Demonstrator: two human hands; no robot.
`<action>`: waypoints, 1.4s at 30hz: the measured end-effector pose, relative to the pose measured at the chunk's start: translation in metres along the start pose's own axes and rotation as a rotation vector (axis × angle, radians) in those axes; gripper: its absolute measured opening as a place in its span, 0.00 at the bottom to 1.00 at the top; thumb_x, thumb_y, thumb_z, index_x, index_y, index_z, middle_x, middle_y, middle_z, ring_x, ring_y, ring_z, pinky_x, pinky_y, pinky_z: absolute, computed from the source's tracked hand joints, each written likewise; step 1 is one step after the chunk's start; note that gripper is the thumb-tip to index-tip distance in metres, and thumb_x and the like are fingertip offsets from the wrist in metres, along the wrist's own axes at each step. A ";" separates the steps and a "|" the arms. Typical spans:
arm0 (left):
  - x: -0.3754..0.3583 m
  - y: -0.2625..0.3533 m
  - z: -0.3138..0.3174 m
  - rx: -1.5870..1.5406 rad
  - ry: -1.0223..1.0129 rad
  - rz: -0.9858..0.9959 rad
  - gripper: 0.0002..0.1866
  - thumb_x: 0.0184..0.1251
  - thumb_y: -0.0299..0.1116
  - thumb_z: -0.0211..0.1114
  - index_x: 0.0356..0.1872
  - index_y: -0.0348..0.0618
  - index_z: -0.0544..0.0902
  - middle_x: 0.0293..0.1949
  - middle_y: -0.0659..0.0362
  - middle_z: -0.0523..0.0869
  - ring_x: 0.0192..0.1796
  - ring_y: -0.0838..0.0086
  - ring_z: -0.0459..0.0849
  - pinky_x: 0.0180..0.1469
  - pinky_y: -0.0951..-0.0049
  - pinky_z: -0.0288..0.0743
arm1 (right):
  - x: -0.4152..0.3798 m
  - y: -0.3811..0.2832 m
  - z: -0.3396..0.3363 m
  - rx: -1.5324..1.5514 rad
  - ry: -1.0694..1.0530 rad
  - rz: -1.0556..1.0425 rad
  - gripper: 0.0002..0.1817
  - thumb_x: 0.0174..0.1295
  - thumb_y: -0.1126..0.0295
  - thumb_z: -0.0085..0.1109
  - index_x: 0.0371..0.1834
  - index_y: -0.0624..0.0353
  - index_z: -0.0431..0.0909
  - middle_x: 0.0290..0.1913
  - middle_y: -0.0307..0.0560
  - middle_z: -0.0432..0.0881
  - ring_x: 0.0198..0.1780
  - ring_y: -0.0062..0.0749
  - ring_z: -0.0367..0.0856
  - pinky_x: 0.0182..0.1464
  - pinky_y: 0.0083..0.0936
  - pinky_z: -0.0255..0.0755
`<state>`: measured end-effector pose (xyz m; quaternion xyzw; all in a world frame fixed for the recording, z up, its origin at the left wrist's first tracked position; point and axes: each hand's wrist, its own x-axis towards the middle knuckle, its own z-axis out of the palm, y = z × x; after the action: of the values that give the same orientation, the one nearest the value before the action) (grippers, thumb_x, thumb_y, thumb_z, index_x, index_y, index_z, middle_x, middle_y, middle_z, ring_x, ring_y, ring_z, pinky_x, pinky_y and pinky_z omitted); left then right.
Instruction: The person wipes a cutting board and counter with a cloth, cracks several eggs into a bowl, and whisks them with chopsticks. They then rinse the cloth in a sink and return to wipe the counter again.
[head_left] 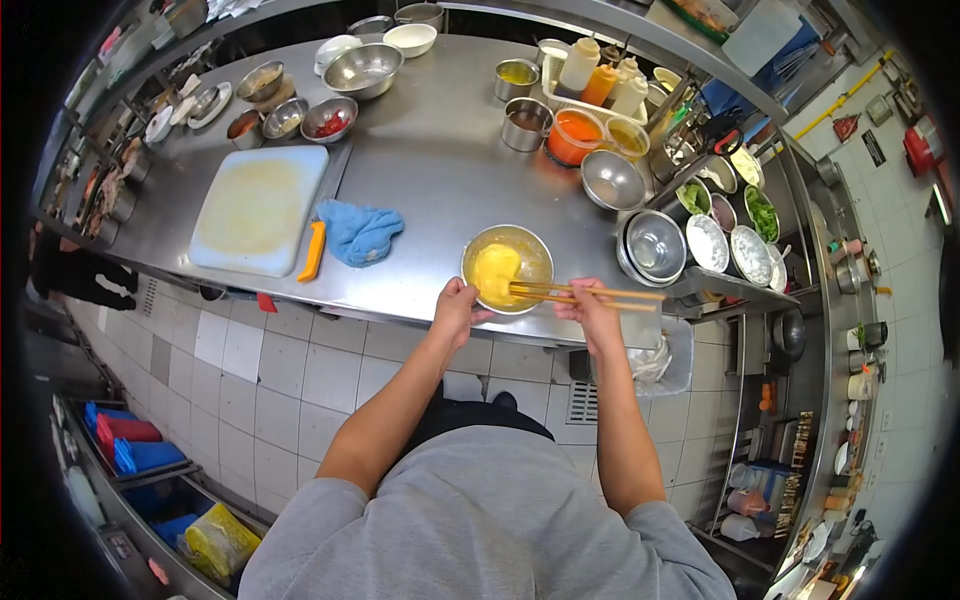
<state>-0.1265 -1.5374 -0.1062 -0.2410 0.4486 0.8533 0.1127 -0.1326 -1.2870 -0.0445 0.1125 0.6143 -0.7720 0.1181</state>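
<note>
A steel mixing bowl (541,258) stands near the front edge of the steel counter, with yellow beaten egg (495,270) inside. My left hand (457,312) grips the bowl's near left rim. In my right hand (592,312) is a pair of wooden chopsticks (540,290), their tips in the yellow liquid and their back ends sticking out to the right. A blue cloth (360,233) lies crumpled left of the bowl. Beside it rests a knife with an orange handle (313,252), along the edge of a white cutting board (258,210).
Nested steel bowls (655,248) and another steel bowl (613,180) stand to the right. Behind them are a tub of orange liquid (574,135) and squeeze bottles (600,83). A large steel bowl (363,70) sits at the back. Below the counter's right end is a plastic bin (680,360).
</note>
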 end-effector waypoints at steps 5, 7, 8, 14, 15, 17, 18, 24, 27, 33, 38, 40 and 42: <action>-0.007 -0.001 0.004 -0.015 0.050 0.029 0.08 0.66 0.24 0.56 0.32 0.50 0.67 0.33 0.63 0.74 0.34 0.76 0.78 0.35 0.63 0.87 | 0.004 -0.010 -0.007 0.077 0.091 -0.139 0.08 0.74 0.68 0.51 0.48 0.62 0.73 0.40 0.53 0.83 0.34 0.33 0.85 0.37 0.26 0.83; -0.005 -0.006 0.004 -0.038 0.071 0.046 0.08 0.67 0.25 0.57 0.32 0.50 0.67 0.35 0.60 0.78 0.37 0.74 0.81 0.33 0.65 0.88 | 0.005 -0.020 -0.011 -0.130 -0.062 0.003 0.09 0.73 0.69 0.52 0.50 0.61 0.73 0.40 0.53 0.83 0.33 0.33 0.86 0.37 0.27 0.83; -0.005 -0.008 0.002 -0.050 0.077 0.063 0.08 0.67 0.26 0.58 0.32 0.50 0.67 0.36 0.60 0.78 0.38 0.74 0.81 0.33 0.66 0.88 | 0.006 -0.028 -0.015 -0.135 -0.082 0.010 0.09 0.73 0.69 0.52 0.50 0.61 0.73 0.40 0.53 0.83 0.33 0.33 0.86 0.37 0.27 0.83; -0.022 -0.015 0.005 -0.096 0.175 0.103 0.08 0.66 0.24 0.56 0.32 0.50 0.67 0.31 0.63 0.74 0.31 0.79 0.76 0.32 0.65 0.87 | -0.044 -0.114 0.003 -0.189 -0.046 -0.362 0.08 0.73 0.70 0.53 0.48 0.64 0.74 0.40 0.53 0.83 0.33 0.33 0.86 0.37 0.26 0.84; -0.023 -0.017 0.006 -0.105 0.190 0.108 0.08 0.66 0.24 0.56 0.32 0.50 0.67 0.30 0.64 0.74 0.30 0.79 0.76 0.32 0.65 0.87 | -0.043 -0.111 0.002 -0.093 -0.073 -0.429 0.08 0.73 0.70 0.54 0.48 0.63 0.74 0.40 0.53 0.83 0.33 0.33 0.86 0.37 0.26 0.84; -0.024 -0.019 0.008 -0.121 0.223 0.138 0.08 0.66 0.24 0.56 0.32 0.50 0.67 0.30 0.64 0.73 0.30 0.78 0.76 0.32 0.65 0.87 | -0.033 -0.091 -0.007 0.014 -0.130 -0.497 0.08 0.73 0.70 0.54 0.47 0.63 0.74 0.40 0.53 0.83 0.33 0.33 0.86 0.37 0.26 0.84; -0.025 -0.021 0.009 -0.140 0.229 0.138 0.08 0.65 0.24 0.56 0.32 0.50 0.67 0.30 0.64 0.73 0.30 0.78 0.76 0.32 0.64 0.87 | -0.015 -0.066 -0.020 0.080 -0.136 -0.372 0.08 0.73 0.69 0.54 0.47 0.63 0.74 0.40 0.53 0.83 0.34 0.33 0.86 0.37 0.27 0.84; -0.026 -0.027 0.011 -0.063 0.253 0.144 0.06 0.66 0.24 0.56 0.33 0.49 0.68 0.32 0.64 0.72 0.33 0.75 0.77 0.33 0.62 0.86 | -0.015 -0.018 -0.072 0.028 -0.124 -0.124 0.10 0.73 0.67 0.53 0.50 0.60 0.72 0.41 0.53 0.83 0.36 0.34 0.86 0.38 0.29 0.84; -0.022 -0.024 0.011 -0.103 0.227 0.142 0.06 0.66 0.25 0.55 0.33 0.49 0.68 0.32 0.63 0.72 0.34 0.74 0.77 0.34 0.60 0.86 | -0.017 -0.027 -0.060 0.293 -0.135 -0.213 0.11 0.73 0.66 0.54 0.51 0.60 0.72 0.41 0.52 0.83 0.35 0.35 0.86 0.38 0.28 0.84; -0.018 -0.017 0.016 -0.060 0.177 0.136 0.07 0.65 0.25 0.56 0.33 0.49 0.68 0.32 0.63 0.72 0.33 0.73 0.77 0.34 0.60 0.87 | -0.002 0.009 -0.085 0.155 -0.046 -0.139 0.09 0.73 0.67 0.54 0.49 0.59 0.72 0.39 0.51 0.83 0.34 0.33 0.86 0.37 0.27 0.85; -0.002 -0.006 0.005 -0.181 0.153 0.140 0.07 0.67 0.23 0.55 0.36 0.47 0.66 0.35 0.57 0.77 0.35 0.68 0.82 0.34 0.61 0.87 | -0.026 -0.014 -0.121 0.350 0.030 -0.158 0.10 0.73 0.65 0.54 0.52 0.58 0.73 0.41 0.50 0.83 0.35 0.33 0.85 0.38 0.27 0.85; 0.008 0.007 0.007 -0.176 0.169 0.140 0.07 0.67 0.23 0.55 0.36 0.47 0.66 0.35 0.57 0.77 0.35 0.68 0.82 0.33 0.61 0.87 | -0.033 -0.019 -0.137 0.396 0.098 -0.185 0.11 0.73 0.65 0.54 0.52 0.57 0.73 0.41 0.50 0.83 0.35 0.33 0.85 0.38 0.26 0.85; 0.021 0.022 0.010 -0.165 0.203 0.160 0.06 0.68 0.23 0.54 0.38 0.46 0.66 0.38 0.54 0.79 0.38 0.66 0.83 0.36 0.61 0.87 | -0.042 -0.021 -0.152 0.429 0.161 -0.229 0.12 0.73 0.63 0.54 0.53 0.56 0.74 0.42 0.48 0.84 0.36 0.32 0.85 0.38 0.25 0.85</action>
<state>-0.1570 -1.5422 -0.0962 -0.2978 0.4036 0.8648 -0.0220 -0.0957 -1.1321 -0.0452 0.1258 0.4527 -0.8815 -0.0461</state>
